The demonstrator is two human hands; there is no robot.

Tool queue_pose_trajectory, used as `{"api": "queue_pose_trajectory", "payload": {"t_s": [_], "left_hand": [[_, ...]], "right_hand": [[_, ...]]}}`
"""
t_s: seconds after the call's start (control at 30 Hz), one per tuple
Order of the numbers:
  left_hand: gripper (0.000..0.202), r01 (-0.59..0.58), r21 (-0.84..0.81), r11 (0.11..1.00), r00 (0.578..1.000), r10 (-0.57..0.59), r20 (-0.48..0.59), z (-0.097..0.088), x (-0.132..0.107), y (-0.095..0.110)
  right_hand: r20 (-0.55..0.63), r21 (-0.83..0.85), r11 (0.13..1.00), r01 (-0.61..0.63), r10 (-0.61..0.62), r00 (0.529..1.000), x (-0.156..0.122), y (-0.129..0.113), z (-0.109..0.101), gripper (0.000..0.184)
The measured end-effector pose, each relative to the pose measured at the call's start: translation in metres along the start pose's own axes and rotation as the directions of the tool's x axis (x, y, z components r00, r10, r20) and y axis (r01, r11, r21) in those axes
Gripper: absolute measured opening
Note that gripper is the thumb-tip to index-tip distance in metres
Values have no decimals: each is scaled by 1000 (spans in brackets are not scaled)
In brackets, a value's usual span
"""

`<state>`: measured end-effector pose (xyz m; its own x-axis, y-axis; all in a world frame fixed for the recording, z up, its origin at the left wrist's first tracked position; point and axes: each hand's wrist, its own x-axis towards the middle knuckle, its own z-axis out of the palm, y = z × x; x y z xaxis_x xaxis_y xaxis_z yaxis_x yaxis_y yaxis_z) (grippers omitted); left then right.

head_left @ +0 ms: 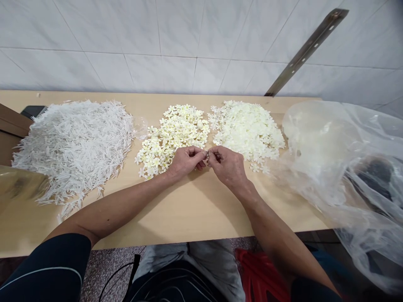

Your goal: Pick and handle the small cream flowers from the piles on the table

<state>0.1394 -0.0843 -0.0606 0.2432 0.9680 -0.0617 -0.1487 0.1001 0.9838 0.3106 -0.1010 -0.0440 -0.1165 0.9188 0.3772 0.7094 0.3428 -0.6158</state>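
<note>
My left hand (188, 161) and my right hand (227, 165) meet over the table, fingertips almost touching. Each is closed in a pinch around something small and pale between them, too tiny to name. Just behind my left hand lies a heap of small cream flowers with yellow centres (176, 133). Beyond my right hand spreads a second heap of paler flowers (250, 128). Farther left sits a big pile of thin white branched plastic stems (83, 138).
A large clear plastic bag (321, 138) slumps over the table's right end. At the left are a brown box (12, 130) and a roll of tape (22, 184). A metal strip (307, 52) leans on the tiled wall. Something red (260, 272) stands below the front edge.
</note>
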Motion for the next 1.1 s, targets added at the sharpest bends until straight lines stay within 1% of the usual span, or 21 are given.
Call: {"api": "queue_pose_trajectory", "payload": {"t_s": [0.2, 0.47, 0.73, 0.9, 1.1], "left_hand": [[22, 1, 2, 1000, 1000, -1, -15, 0, 1, -3], [30, -24, -6, 1000, 999, 24, -36, -1, 1, -5], [21, -28, -3, 1000, 998, 27, -64, 1, 1, -4], [21, -44, 2, 999, 997, 44, -71, 1, 1, -5], [21, -54, 38, 998, 997, 56, -61, 2, 0, -8]], "right_hand": [[-4, -4, 1000, 4, -4, 1000, 0, -2, -1, 15], [-11, -10, 1000, 11, -11, 1000, 0, 0, 0, 15], [3, 0, 1000, -6, 6, 1000, 0, 0, 0, 13], [4, 30, 999, -25, 24, 1000, -1, 1, 0, 12], [-9, -39, 999, 33, -33, 999, -1, 1, 1, 13]]}}
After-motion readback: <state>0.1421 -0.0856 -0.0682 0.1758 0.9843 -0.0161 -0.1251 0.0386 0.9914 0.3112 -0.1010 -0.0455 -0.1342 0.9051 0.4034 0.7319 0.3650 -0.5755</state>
